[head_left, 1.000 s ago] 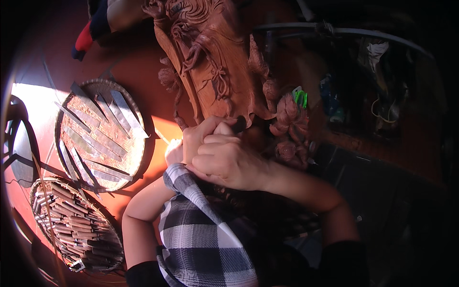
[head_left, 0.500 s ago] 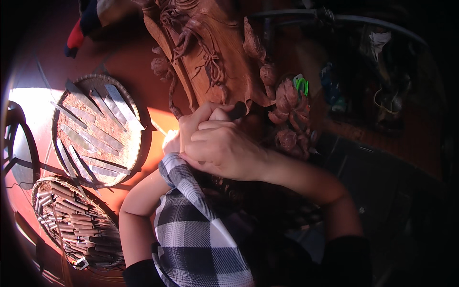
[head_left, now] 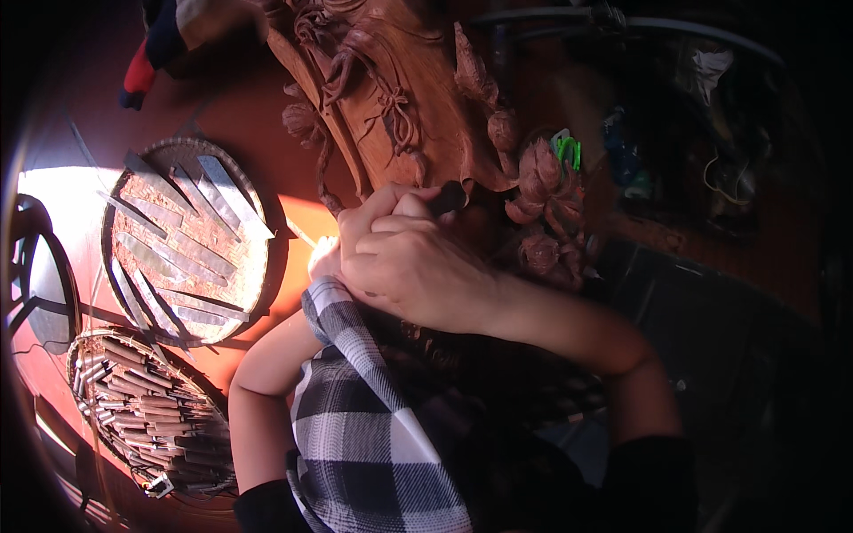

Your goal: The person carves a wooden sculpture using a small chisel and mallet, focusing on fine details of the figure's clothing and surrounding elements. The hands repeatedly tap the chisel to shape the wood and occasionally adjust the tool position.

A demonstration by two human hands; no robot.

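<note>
Smooth wood forms the carving (head_left: 435,107), top center. Shiny metal blades (head_left: 203,256) line a rough woven tray (head_left: 250,266), left. Checked cloth (head_left: 355,435) looks matt.

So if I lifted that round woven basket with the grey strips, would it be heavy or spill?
The round basket might feel heavy, since many metal-looking strips lie in it. They'd probably slide if you tipped it, because they seem loose and some poke past the rim. It may bend a little too, as it looks woven.

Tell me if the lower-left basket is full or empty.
Full, or nearly: wooden-handled tools lie packed across the basket, hiding most of its bottom.
</note>
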